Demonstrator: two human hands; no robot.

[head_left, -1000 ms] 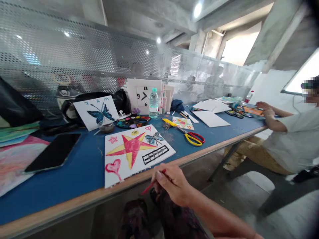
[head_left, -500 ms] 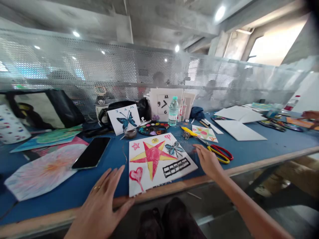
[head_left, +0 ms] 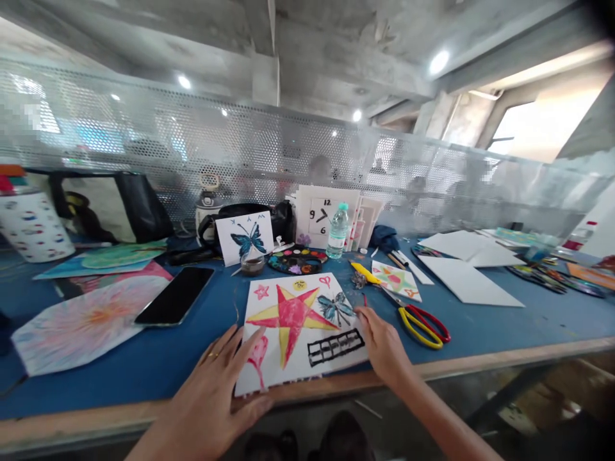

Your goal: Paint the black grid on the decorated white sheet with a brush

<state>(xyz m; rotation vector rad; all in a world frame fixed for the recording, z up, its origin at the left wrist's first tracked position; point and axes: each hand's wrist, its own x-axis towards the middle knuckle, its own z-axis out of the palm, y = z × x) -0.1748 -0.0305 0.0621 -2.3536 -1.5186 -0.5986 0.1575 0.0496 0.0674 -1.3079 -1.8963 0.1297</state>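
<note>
A white sheet (head_left: 291,317) lies on the blue table, painted with a red and yellow star, a pink heart, a blue butterfly and a black grid. My left hand (head_left: 209,390) rests flat on its lower left corner, fingers spread and partly covering the heart. My right hand (head_left: 382,346) touches the sheet's right edge, holding nothing. Just beyond those fingertips lies a thin red item (head_left: 364,299), too small to identify. Red and yellow scissors (head_left: 423,326) sit to the right of that hand.
A black phone (head_left: 175,296) and a painted paper (head_left: 86,323) lie left of the sheet. Behind it are a paint palette (head_left: 296,261), a glass cup (head_left: 252,264), a water bottle (head_left: 337,232) and a butterfly card (head_left: 244,238). White boards (head_left: 468,285) lie right. A perforated metal screen (head_left: 192,141) stands behind.
My right hand no longer holds the red brush and has moved from the table edge onto the sheet. My left hand has come into view and settled on the sheet's lower left corner.
</note>
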